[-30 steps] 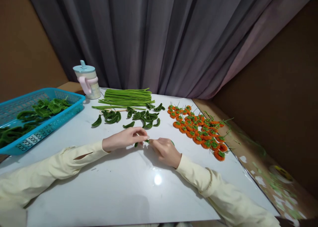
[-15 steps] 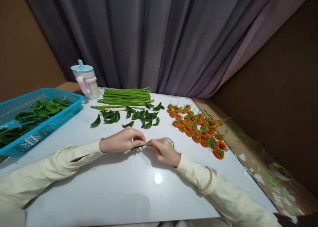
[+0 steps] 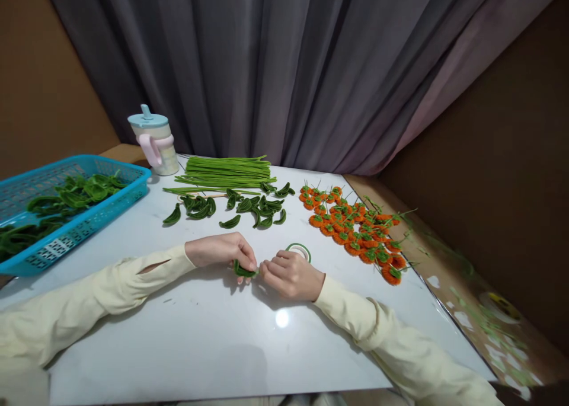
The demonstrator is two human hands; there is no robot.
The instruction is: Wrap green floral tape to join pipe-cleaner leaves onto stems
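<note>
Over the white tabletop (image 3: 200, 347), our right hand (image 3: 288, 277) curls its fingers together, any grip hidden; our left hand (image 3: 227, 251) pinches. Beside the right lies a green-edged tape roll (image 3: 306, 252); between the left's fingertips, a chenille leaf (image 3: 241, 269) we should steady near its end.

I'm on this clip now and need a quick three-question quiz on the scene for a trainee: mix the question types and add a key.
1. Multiple choice. What does the left hand hold?
A) an orange flower head
B) a dark green leaf
C) a pink cup handle

2. True or false. The lidded cup stands outside the blue basket.

3. Short answer. Which ring-shaped item lies just beyond the right hand, partly hidden by it?

Key: 1. B. 2. True. 3. A green-and-white roll, apparently of tape.
</note>
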